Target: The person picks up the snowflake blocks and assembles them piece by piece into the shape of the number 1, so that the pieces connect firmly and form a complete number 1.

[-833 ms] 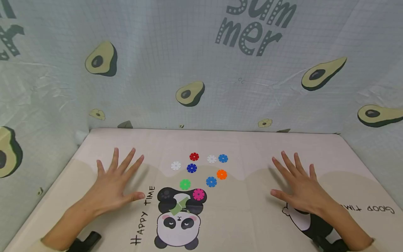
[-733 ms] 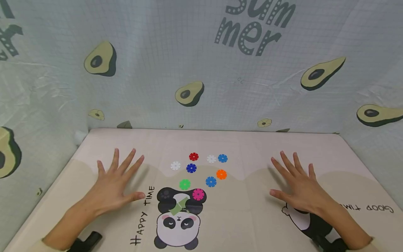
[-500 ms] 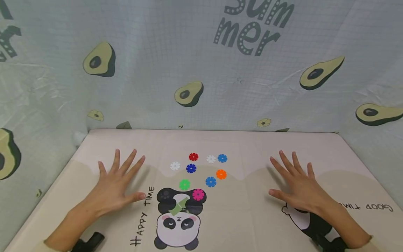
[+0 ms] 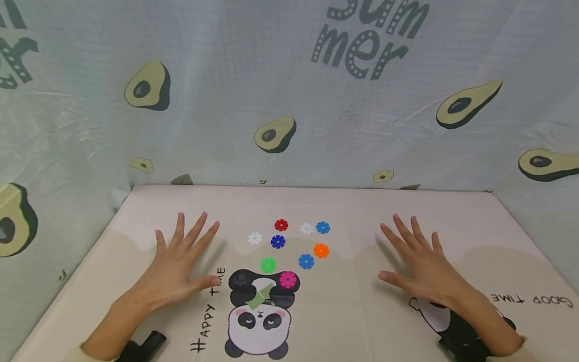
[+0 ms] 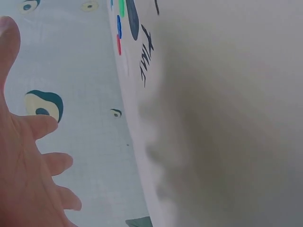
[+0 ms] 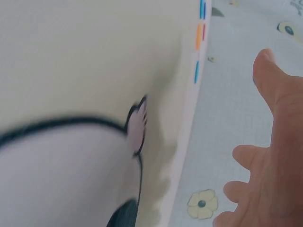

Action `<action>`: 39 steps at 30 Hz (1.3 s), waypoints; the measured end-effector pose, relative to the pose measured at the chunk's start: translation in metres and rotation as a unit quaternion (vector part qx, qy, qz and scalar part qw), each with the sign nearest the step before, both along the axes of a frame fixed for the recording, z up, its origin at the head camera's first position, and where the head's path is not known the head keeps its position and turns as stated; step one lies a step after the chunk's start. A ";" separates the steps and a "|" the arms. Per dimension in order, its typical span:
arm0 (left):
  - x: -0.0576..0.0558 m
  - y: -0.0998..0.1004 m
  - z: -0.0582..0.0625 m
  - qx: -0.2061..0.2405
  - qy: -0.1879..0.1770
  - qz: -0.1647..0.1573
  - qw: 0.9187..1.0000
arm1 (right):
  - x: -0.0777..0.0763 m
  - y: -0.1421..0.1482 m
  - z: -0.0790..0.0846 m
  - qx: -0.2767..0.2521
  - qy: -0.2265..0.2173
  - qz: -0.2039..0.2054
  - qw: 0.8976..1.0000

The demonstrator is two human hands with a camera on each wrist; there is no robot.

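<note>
Several small notched plastic discs lie flat at the middle of the table: a red disc (image 4: 281,225), a white disc (image 4: 255,238), a dark blue disc (image 4: 278,242), an orange disc (image 4: 321,251), a green disc (image 4: 269,265) and a pink disc (image 4: 288,279) among them. To their left, my left hand (image 4: 178,271) hovers with fingers spread, holding nothing. My right hand (image 4: 422,269) is held likewise on the right side, also holding nothing. Both wrist views show the hands raised off the surface, with shadows beneath; there the discs appear only edge-on.
The pale tablecloth (image 4: 334,322) carries a printed panda (image 4: 259,327) and lettering. A hanging sheet (image 4: 217,60) with avocado prints encloses the back and sides. A black wrist mount (image 4: 145,347) sits under the left forearm, with another black mount (image 4: 466,347) at the right.
Both hands have moved slightly inward, the left toward the right and the right toward the left. The head view has shifted a little. The discs have stayed in place on the cloth.
</note>
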State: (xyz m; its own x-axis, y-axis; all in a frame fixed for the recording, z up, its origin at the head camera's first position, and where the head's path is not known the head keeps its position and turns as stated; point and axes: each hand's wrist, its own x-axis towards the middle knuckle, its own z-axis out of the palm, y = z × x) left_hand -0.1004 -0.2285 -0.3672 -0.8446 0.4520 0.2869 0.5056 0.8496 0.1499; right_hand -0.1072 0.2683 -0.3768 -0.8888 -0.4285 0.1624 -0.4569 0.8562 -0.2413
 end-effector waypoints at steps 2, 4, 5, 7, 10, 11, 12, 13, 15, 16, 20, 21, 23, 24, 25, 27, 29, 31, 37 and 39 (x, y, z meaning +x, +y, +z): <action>-0.001 0.002 0.000 0.003 0.002 -0.001 1.000 | 0.000 -0.004 0.001 -0.008 -0.001 0.003 1.000; -0.001 0.005 0.001 0.008 0.002 -0.003 1.000 | -0.001 -0.007 0.002 -0.015 -0.005 0.006 1.000; -0.001 0.006 0.001 0.010 0.001 -0.004 1.000 | -0.001 -0.009 0.002 -0.018 -0.008 0.007 1.000; -0.002 0.009 0.001 0.014 -0.002 -0.005 1.000 | 0.000 -0.011 0.003 -0.024 -0.014 0.008 1.000; -0.002 0.014 0.002 0.019 -0.008 -0.004 1.000 | 0.000 -0.016 0.004 -0.033 -0.017 0.014 0.999; -0.002 0.015 0.002 0.020 -0.011 -0.004 1.000 | 0.000 -0.018 0.005 -0.036 -0.018 0.017 0.999; -0.001 0.016 0.002 0.021 -0.013 -0.003 1.000 | 0.000 -0.020 0.005 -0.038 -0.018 0.019 0.999; -0.001 0.018 0.002 0.021 -0.016 -0.002 1.000 | 0.000 -0.022 0.005 -0.041 -0.020 0.021 0.999; -0.001 0.021 0.003 0.024 -0.024 -0.001 0.999 | 0.000 -0.027 0.005 -0.046 -0.022 0.027 0.998; 0.000 0.022 0.003 0.024 -0.027 0.000 0.999 | 0.000 -0.029 0.005 -0.047 -0.023 0.029 0.998; 0.001 0.029 0.003 0.022 -0.037 -0.003 0.999 | -0.001 -0.038 0.002 -0.055 -0.025 0.037 0.998; 0.002 0.031 0.003 0.024 -0.038 -0.006 0.999 | -0.001 -0.040 0.001 -0.058 -0.026 0.041 0.997; 0.002 0.034 0.003 0.028 -0.040 -0.013 0.999 | -0.001 -0.044 0.000 -0.067 -0.027 0.050 0.996; 0.003 0.035 0.002 0.030 -0.042 -0.018 0.999 | -0.001 -0.046 -0.001 -0.072 -0.026 0.056 0.995; 0.003 0.038 0.002 0.032 -0.043 -0.022 0.998 | -0.002 -0.048 -0.002 -0.076 -0.026 0.062 0.995; 0.002 0.042 0.000 0.037 -0.047 -0.032 0.998 | -0.002 -0.052 -0.003 -0.089 -0.028 0.071 0.993; 0.003 0.047 -0.001 0.045 -0.052 -0.039 0.997 | -0.002 -0.057 -0.003 -0.102 -0.039 0.079 0.991; 0.003 0.052 -0.003 0.059 -0.056 -0.045 0.996 | -0.001 -0.062 -0.002 -0.119 -0.055 0.089 0.987; 0.006 0.065 -0.007 0.109 -0.069 -0.069 0.989 | 0.001 -0.078 -0.001 -0.150 -0.092 0.104 0.979; 0.008 0.069 -0.008 0.127 -0.079 -0.074 0.986 | 0.001 -0.084 -0.002 -0.156 -0.093 0.106 0.978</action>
State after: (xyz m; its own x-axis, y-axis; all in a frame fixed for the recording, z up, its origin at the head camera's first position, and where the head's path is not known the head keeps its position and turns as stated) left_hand -0.0929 -0.1596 -0.3748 -0.8182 0.5037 0.2770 0.5743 0.6936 0.4349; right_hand -0.1063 0.1846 -0.3789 -0.8125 -0.5611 0.1579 -0.5386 0.6190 -0.5716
